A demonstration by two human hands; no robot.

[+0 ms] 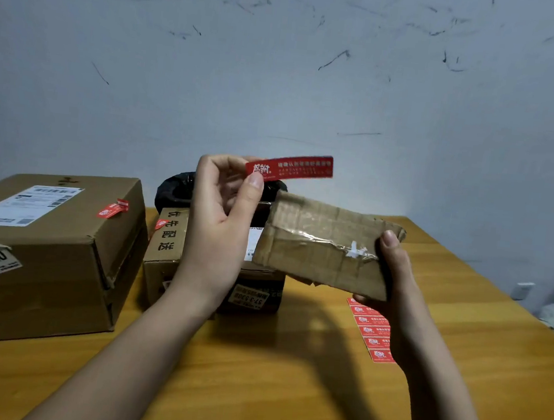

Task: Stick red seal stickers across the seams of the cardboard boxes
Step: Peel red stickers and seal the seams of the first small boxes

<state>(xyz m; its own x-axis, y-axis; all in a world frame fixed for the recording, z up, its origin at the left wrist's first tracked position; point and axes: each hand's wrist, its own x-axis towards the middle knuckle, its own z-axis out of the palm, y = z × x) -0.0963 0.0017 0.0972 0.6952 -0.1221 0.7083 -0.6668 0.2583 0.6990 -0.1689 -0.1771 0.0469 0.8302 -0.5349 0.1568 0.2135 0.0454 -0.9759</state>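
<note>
My left hand (221, 210) pinches one end of a long red seal sticker (290, 169) between thumb and fingers, holding it level in the air. Just below and right of it, my right hand (394, 280) grips the right end of a small flat cardboard box (319, 245), lifted off the table and tilted, with a clear-taped seam across its face. The sticker and this box are apart. A sheet of red stickers (370, 332) lies on the table under my right wrist, partly hidden.
A large cardboard box (42, 253) with a red sticker (113, 209) on top stands at the left. A medium box (165, 249) with another red sticker stands behind my left hand, a black bag (177, 189) behind it. The wooden table (251, 378) ends at the right.
</note>
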